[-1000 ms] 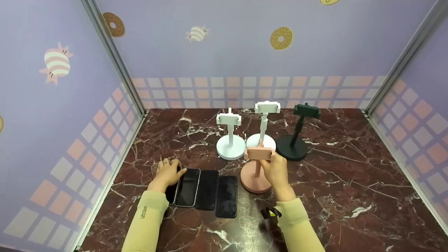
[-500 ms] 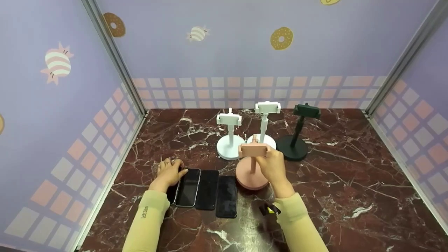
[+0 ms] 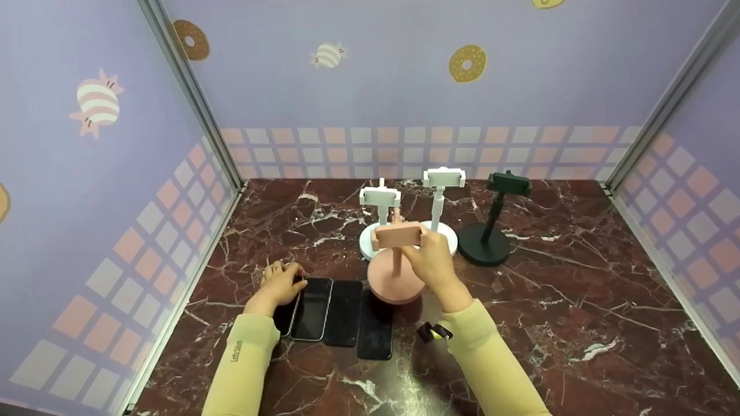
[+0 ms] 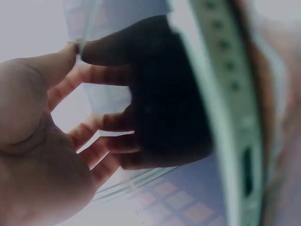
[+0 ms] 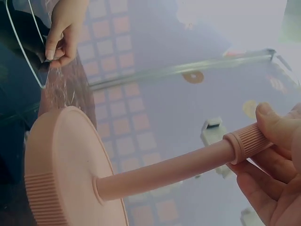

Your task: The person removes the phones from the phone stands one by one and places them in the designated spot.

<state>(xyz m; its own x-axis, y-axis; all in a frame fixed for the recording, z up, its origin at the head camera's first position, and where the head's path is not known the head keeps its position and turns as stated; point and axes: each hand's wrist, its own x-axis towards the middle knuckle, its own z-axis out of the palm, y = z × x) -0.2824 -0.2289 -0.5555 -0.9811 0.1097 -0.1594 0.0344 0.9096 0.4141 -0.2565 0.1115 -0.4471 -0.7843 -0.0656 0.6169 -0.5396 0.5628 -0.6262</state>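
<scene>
My right hand (image 3: 435, 260) grips a pink phone stand (image 3: 393, 283) high on its post. In the right wrist view, thumb and fingers pinch the ribbed collar (image 5: 251, 141); the round base is tilted there. From the head view, the stand overlaps the left white stand and the top of the rightmost phone (image 3: 376, 338). At the left, my left hand (image 3: 278, 286) holds the far end of the leftmost phone (image 3: 283, 320), mostly hidden under the hand. The left wrist view shows thumb and fingers about the dark phone (image 4: 169, 99).
Beside the held phone lie a silver-edged phone (image 3: 312, 312) and a black phone (image 3: 343, 315). Behind stand a left white phone stand (image 3: 380, 198), a taller white phone stand (image 3: 444, 178) and a black phone stand (image 3: 485, 245). Patterned panels (image 3: 381, 86) enclose the marble table (image 3: 578, 289).
My right hand has carried the pink stand left and slightly back, from beside the rightmost phone to over its top end, and its clamp has turned slightly. The left hand has stayed in place.
</scene>
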